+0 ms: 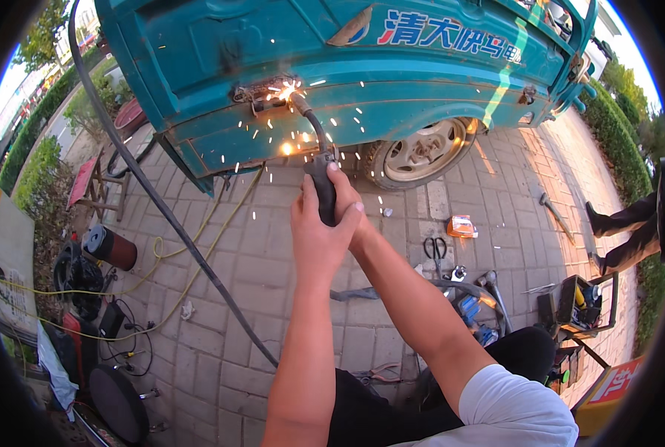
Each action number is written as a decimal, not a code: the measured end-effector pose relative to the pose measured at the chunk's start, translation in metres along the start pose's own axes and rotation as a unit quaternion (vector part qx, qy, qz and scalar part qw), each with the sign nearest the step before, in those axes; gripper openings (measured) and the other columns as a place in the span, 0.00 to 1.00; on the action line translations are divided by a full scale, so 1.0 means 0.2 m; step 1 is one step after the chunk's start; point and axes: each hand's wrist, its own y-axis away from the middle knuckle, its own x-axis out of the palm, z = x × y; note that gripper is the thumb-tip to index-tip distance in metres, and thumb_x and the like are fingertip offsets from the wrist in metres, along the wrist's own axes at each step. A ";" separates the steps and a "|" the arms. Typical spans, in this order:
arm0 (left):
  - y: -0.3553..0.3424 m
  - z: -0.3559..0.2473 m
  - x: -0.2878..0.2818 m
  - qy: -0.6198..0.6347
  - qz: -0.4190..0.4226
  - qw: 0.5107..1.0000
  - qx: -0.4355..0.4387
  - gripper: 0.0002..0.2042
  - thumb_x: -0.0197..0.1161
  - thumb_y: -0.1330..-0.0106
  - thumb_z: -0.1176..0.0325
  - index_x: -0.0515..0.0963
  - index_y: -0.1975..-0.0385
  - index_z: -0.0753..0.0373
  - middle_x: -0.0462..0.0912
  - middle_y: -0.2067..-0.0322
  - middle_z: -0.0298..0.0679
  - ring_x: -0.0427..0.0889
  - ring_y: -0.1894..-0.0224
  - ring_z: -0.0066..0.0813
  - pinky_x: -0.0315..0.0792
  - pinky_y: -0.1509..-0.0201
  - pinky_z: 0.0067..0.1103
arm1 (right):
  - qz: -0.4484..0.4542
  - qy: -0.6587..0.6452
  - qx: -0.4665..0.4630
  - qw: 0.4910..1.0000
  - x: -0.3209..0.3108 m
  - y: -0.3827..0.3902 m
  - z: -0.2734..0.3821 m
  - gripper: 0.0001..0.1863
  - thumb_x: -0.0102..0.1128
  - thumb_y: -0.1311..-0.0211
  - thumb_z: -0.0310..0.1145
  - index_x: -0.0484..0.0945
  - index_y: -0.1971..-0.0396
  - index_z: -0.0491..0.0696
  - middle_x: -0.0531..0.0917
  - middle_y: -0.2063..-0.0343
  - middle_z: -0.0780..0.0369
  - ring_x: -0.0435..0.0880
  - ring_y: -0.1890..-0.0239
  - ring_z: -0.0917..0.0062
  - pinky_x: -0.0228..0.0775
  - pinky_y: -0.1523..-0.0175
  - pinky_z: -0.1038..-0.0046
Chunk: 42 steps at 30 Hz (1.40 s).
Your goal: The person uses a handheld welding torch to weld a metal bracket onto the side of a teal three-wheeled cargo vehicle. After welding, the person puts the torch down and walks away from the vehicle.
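Observation:
Both my hands grip the black handle of a welding torch [322,179]. My left hand [314,237] wraps it from the left and below, while my right hand [345,195] closes on its right side, the two touching. From the handle a bent neck rises to a nozzle at a scorched metal bracket [264,91] on the side of a teal cargo vehicle [221,123]. Bright light flares at the tip, and sparks scatter down past the panel and around my hands. The exact contact between tip and metal is hidden by glare.
A wheel [425,153] stands right of the torch. A thick black cable [176,223] crosses the left. Pliers [381,374], black scissors [435,251], an orange box [461,226] and a hammer [556,216] lie on the paving. Right are a toolbox [582,305] and another person's legs [634,231].

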 end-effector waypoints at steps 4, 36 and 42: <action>-0.01 -0.01 -0.01 0.002 0.003 1.000 -0.001 0.47 0.74 0.45 0.54 0.59 0.29 0.71 0.67 0.40 0.58 0.73 0.39 0.53 0.73 0.39 0.37 | 0.011 -0.011 -0.007 1.000 -0.01 0.00 -0.03 0.27 0.48 0.28 0.58 0.77 0.63 0.46 0.80 0.74 0.63 0.78 0.75 0.77 0.71 0.71 0.72; 0.00 0.00 -0.02 -0.006 0.008 1.000 -0.013 0.47 0.74 0.45 0.53 0.59 0.28 0.69 0.68 0.42 0.55 0.74 0.40 0.49 0.73 0.40 0.35 | -0.004 0.005 0.022 1.000 -0.02 -0.04 -0.02 0.26 0.47 0.28 0.57 0.78 0.62 0.47 0.81 0.73 0.62 0.79 0.73 0.77 0.72 0.67 0.73; 0.01 0.01 -0.01 -0.013 0.010 1.000 -0.011 0.47 0.74 0.44 0.53 0.58 0.27 0.67 0.69 0.42 0.54 0.75 0.40 0.48 0.73 0.40 0.34 | 0.030 -0.023 -0.004 0.999 -0.09 -0.08 -0.06 0.27 0.46 0.27 0.57 0.77 0.61 0.46 0.81 0.72 0.61 0.79 0.72 0.75 0.74 0.65 0.72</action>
